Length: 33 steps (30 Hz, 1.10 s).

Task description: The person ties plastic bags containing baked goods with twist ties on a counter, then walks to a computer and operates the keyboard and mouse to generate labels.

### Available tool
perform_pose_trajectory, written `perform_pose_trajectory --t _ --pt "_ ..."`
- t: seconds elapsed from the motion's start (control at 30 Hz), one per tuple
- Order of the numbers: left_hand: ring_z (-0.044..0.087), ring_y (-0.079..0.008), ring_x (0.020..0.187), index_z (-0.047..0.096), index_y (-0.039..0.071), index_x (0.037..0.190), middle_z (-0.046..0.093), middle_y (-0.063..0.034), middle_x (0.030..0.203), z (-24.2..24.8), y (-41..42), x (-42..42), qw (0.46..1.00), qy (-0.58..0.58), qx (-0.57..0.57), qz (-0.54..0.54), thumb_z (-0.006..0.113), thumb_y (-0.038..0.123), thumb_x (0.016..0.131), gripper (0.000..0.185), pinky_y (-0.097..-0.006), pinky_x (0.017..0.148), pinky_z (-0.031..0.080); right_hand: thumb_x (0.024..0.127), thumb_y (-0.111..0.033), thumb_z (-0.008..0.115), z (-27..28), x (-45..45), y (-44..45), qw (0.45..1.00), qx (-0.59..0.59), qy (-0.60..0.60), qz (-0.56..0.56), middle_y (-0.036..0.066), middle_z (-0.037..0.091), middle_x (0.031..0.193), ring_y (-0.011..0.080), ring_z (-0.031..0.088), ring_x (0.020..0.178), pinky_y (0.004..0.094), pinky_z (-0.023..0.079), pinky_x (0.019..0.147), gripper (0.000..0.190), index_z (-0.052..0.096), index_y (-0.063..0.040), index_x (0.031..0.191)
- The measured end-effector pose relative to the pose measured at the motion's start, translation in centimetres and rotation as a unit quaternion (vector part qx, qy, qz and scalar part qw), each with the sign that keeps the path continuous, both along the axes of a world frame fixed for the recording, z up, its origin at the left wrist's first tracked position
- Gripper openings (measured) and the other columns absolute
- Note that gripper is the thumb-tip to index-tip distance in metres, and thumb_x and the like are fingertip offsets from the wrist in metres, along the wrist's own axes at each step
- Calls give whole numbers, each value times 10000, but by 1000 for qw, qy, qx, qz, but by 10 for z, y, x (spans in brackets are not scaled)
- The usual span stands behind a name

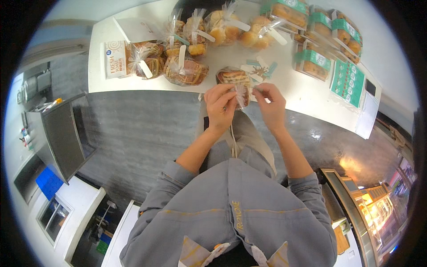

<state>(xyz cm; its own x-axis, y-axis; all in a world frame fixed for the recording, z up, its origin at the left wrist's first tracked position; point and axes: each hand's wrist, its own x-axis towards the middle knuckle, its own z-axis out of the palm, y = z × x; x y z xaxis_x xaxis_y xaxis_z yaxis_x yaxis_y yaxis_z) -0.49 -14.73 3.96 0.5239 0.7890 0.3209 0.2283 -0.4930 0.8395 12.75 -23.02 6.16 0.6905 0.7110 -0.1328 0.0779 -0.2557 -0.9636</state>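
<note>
At the table's front edge sits a swirled bread loaf in a clear plastic bag (233, 76). My left hand (221, 103) pinches the gathered neck of this bag between thumb and fingers. Just to the right, my right hand (271, 103) has its thumb and index fingertip close together beside the bag. Whether something thin lies between those fingertips is too small to tell. Beyond the hands lies a loose pile of white and teal tag ties (260, 69).
Bagged breads with tags (186, 71) line the left and back of the white table (213, 56). Boxed pastries with green bands (313, 60) are stacked at right, near a green printed sheet (348, 83) and a dark phone (370, 87). A printed toast bag (115, 60) lies far left.
</note>
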Motion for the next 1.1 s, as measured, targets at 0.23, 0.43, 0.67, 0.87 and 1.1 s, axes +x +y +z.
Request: perform_pose_trajectory --t 0.23,0.43,0.67,0.87,1.1 --pt "540 -261 1000 607 1 845 614 -99 1054 3 1 4 997 -33 -71 9 608 -57 701 155 -344 895 379 690 100 613 -2 7 -16 994 30 -24 97 80 638 905 172 618 815 270 502 715 214 640 -17 867" --pt "550 -262 1001 629 20 802 633 -80 1022 -2 8 0 992 -52 -110 -25 658 -37 672 145 -340 854 413 636 77 643 7 15 -11 969 46 -151 191 65 645 886 217 618 817 297 501 698 238 649 -54 835" --pt "586 -248 927 650 45 785 649 -72 952 12 33 1 986 -25 10 -165 686 -34 621 185 -334 804 437 620 47 643 8 14 -3 943 55 -213 250 48 624 898 229 603 832 302 489 722 229 639 -70 817" --pt "599 -217 839 653 24 776 656 -70 840 22 41 1 982 31 -62 -178 689 -22 641 147 -316 756 447 725 35 630 4 7 -2 985 48 51 160 42 620 875 152 595 806 265 481 718 133 639 -38 836" --pt "592 -176 754 652 7 785 646 -71 799 21 36 -1 972 41 -187 -138 678 41 726 73 -281 670 450 759 36 623 -5 4 -4 960 27 262 101 20 626 825 94 574 781 241 477 714 126 642 -14 873"
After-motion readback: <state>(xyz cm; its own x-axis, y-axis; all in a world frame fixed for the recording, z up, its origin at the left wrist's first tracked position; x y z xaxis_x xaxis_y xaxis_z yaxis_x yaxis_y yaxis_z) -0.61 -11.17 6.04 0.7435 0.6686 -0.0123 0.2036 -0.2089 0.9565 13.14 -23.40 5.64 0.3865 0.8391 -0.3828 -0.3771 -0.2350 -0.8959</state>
